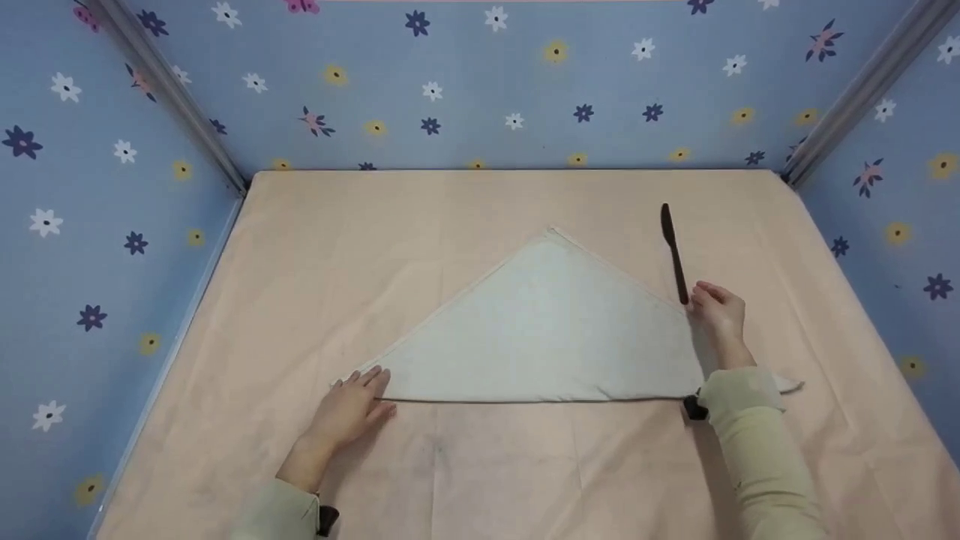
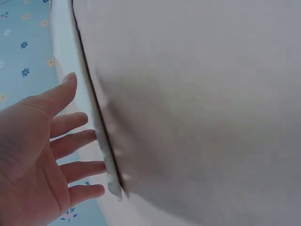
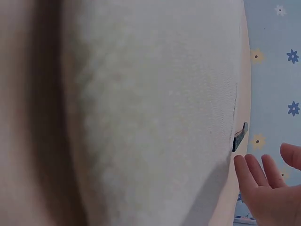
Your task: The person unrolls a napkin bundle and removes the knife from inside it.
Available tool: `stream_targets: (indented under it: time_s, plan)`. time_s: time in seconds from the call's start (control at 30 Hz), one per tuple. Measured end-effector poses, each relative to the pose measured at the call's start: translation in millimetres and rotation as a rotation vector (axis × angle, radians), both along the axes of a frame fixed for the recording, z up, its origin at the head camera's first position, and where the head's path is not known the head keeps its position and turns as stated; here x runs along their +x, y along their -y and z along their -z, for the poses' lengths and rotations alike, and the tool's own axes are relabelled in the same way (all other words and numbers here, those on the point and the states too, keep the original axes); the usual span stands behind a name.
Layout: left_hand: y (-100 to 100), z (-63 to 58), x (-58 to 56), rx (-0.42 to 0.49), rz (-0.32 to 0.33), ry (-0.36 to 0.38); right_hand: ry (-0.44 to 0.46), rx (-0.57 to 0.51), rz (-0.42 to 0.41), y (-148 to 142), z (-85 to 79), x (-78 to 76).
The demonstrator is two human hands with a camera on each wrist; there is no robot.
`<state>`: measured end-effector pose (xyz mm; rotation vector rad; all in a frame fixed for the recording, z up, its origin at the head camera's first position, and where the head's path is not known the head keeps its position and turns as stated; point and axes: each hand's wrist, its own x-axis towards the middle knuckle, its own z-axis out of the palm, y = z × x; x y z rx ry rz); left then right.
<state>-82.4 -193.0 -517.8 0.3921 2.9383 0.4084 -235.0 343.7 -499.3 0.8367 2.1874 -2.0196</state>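
Observation:
A pale, whitish-green cloth (image 1: 536, 330) lies folded into a triangle, its long folded edge toward me and its point away. My left hand (image 1: 349, 409) rests at the left corner of the cloth, fingers extended over it. In the left wrist view the fingers of the left hand (image 2: 42, 155) are spread along the cloth's edge (image 2: 96, 108). A dark table knife (image 1: 675, 259) lies beyond the right slope of the cloth. My right hand (image 1: 721, 311) is beside the knife's near end, fingers loosely bent and holding nothing. The right forearm covers part of the cloth's right corner.
A peach tablecloth (image 1: 360, 217) with light creases covers the table. Blue flowered panels (image 1: 480, 90) stand along the back and both sides, with grey metal posts (image 1: 172, 90) at the far corners.

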Motion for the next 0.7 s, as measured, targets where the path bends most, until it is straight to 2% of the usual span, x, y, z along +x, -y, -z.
stream_targets:
  time_s: [0.2,0.37,0.5,0.7]
  plan:
    - [-6,-0.8,-21.3,0.041,-0.024,-0.089,-0.065,0.236,-0.108,4,1.7,10.0]
    - [-10,3.3,-36.6,0.078,-0.055,-0.142,-0.116,0.408,-0.206,7,3.1,17.2]
    - [-14,7.5,-47.4,0.107,-0.079,-0.181,-0.193,0.523,-0.284,11,6.1,23.4]
    - [-19,11.5,-61.3,0.120,-0.123,-0.195,-0.274,0.734,-0.433,21,11.7,30.4]
